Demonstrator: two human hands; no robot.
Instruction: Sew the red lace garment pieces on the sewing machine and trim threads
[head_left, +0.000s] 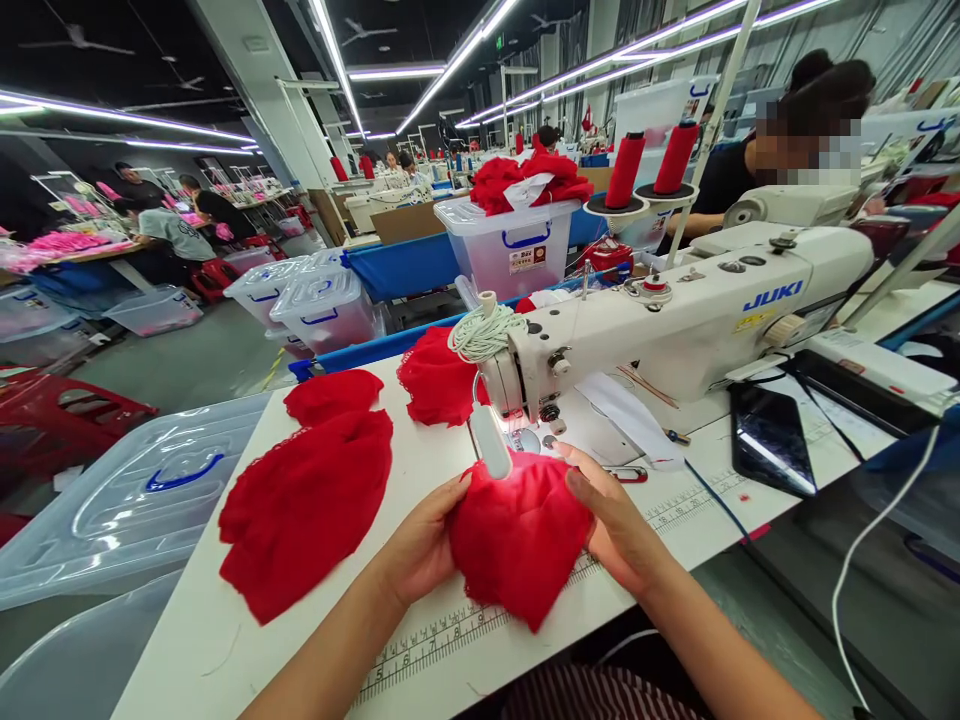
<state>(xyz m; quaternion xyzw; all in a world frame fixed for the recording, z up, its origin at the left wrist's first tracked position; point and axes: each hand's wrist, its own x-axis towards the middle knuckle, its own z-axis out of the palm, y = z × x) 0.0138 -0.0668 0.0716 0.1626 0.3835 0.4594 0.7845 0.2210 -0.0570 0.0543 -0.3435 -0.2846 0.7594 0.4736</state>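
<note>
I hold a piece of red fabric (pixel 517 540) between both hands at the front of the white sewing table (pixel 247 640). My left hand (pixel 424 545) grips its left edge, fingers closed on the cloth. My right hand (pixel 619 525) grips its right edge, thumb on top. The cloth's upper edge lies under the needle area of the white JUKI sewing machine (pixel 697 310), lit by a small lamp (pixel 491 440). A stack of red fabric pieces (pixel 304 505) lies to the left, and another red piece (pixel 435 380) sits behind the machine head.
Clear plastic bins with lids (pixel 142 490) stand left of the table, others (pixel 322 305) further back. Two red thread cones (pixel 649 165) rise behind the machine. A dark tablet (pixel 772 440) lies at right. A person (pixel 795 140) sits behind the machine; others work at far tables.
</note>
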